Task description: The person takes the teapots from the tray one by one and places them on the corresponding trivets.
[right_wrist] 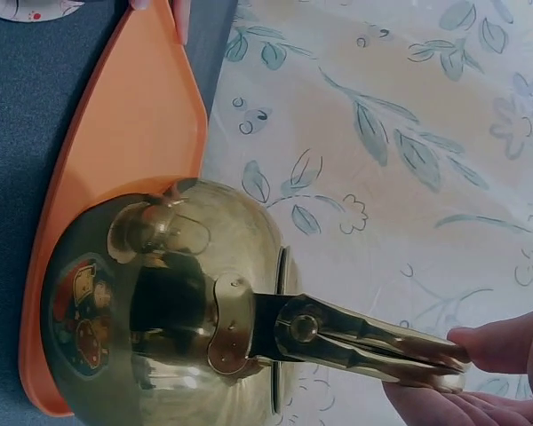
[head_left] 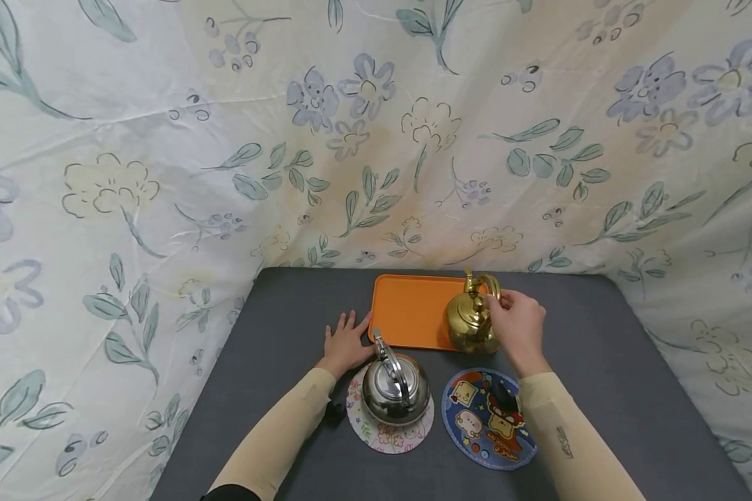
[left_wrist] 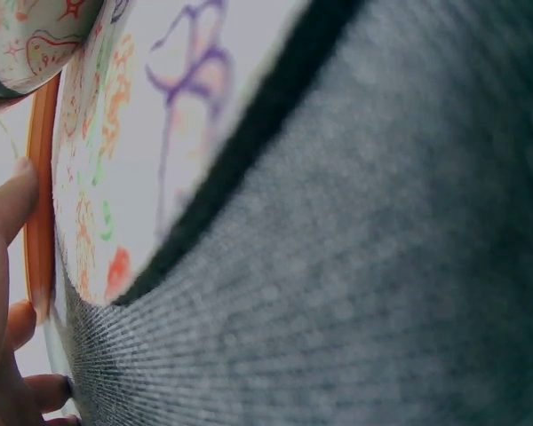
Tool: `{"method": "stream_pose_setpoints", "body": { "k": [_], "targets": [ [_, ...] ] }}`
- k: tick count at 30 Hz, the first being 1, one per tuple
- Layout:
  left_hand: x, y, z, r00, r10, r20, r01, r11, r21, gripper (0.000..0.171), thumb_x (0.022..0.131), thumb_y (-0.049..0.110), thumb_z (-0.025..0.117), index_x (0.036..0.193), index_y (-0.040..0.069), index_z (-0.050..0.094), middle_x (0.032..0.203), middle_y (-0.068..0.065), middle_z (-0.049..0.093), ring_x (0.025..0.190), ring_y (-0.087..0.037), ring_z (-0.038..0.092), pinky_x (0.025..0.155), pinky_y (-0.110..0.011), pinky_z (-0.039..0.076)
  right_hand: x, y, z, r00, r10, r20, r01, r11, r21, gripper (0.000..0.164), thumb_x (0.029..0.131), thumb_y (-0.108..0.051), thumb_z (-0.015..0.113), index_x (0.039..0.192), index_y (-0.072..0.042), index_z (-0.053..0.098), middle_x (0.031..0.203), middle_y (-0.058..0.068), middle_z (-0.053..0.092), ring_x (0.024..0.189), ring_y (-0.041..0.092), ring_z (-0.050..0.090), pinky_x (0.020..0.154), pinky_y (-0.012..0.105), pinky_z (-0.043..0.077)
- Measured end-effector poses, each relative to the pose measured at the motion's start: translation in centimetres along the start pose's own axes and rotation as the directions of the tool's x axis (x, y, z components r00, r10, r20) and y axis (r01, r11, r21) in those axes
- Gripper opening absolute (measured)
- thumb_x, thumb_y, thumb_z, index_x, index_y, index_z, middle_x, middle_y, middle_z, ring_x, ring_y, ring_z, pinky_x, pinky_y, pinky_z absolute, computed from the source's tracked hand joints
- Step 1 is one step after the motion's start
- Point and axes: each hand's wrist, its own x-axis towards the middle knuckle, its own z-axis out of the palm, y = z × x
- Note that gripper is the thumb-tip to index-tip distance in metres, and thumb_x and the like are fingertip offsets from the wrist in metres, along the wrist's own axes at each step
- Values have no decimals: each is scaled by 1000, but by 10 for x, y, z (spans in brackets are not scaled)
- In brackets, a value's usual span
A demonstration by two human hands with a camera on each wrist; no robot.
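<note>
In the head view my right hand [head_left: 519,327] pinches the raised handle [right_wrist: 382,346] of a shiny gold kettle [head_left: 471,323] between thumb and fingers. That kettle overlaps the right end of an orange tray [head_left: 410,309], its spout pointing away from me. My left hand [head_left: 346,342], fingers spread, touches the tray's left edge near its front corner; the thumb reaches the orange rim [left_wrist: 41,204]. Just in front of this hand, a silver kettle [head_left: 396,390] stands on a round pale floral mat [head_left: 388,445]. Its spout points toward the tray.
A round blue cartoon mat [head_left: 476,449] lies right of the silver kettle, partly under my right forearm. The dark grey table [head_left: 307,299] meets a floral cloth [head_left: 363,174] at its back edge. A small black object [head_left: 335,413] sits beside the left forearm.
</note>
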Motion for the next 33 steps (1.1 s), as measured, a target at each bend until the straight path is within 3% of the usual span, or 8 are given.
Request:
{"method": "stream_pose_setpoints", "body": {
  "k": [8, 15, 19, 23, 33],
  "targets": [
    [0, 1, -2, 1000, -5, 1, 5, 1000, 9, 91, 84, 76, 59, 160, 38, 27, 167, -10, 24, 156, -35, 15, 119, -68, 13, -12, 4, -8, 1000, -10, -9, 10, 1000, 24, 33, 100, -25, 63, 114, 3, 75, 95, 17, 78, 82, 32, 75, 61, 31, 52],
    [2, 4, -3, 1000, -17, 13, 17, 1000, -3, 91, 84, 75, 60, 160, 38, 27, 167, -10, 23, 157, -34, 14, 120, -68, 12, -22, 6, -14, 1000, -24, -12, 25, 999, 20, 33, 100, -29, 64, 109, 0, 77, 93, 16, 78, 81, 32, 74, 66, 37, 52],
    [2, 5, -3, 1000, -21, 11, 21, 1000, 0, 91, 84, 76, 59, 160, 38, 27, 167, -10, 23, 157, -34, 15, 119, -68, 12, -26, 6, -16, 1000, -29, -2, 29, 999, 38, 35, 100, -30, 64, 111, 1, 76, 94, 15, 78, 82, 32, 75, 54, 27, 50],
    [3, 6, -2, 1000, -23, 7, 23, 1000, 3, 92, 84, 77, 59, 160, 37, 27, 167, -10, 24, 156, -34, 15, 119, -68, 13, -30, 7, -18, 999, -45, -4, 46, 998, 52, 35, 99, -29, 66, 112, 2, 75, 93, 15, 78, 83, 32, 76, 53, 20, 48],
    [5, 6, -3, 1000, -26, 16, 26, 1000, 0, 92, 83, 78, 59, 160, 38, 27, 167, -10, 23, 156, -34, 14, 119, -68, 12, -41, 10, -24, 999, -43, -31, 44, 998, 36, 35, 97, -28, 69, 113, 2, 75, 91, 12, 79, 84, 30, 76, 64, 29, 59]
  ]
}}
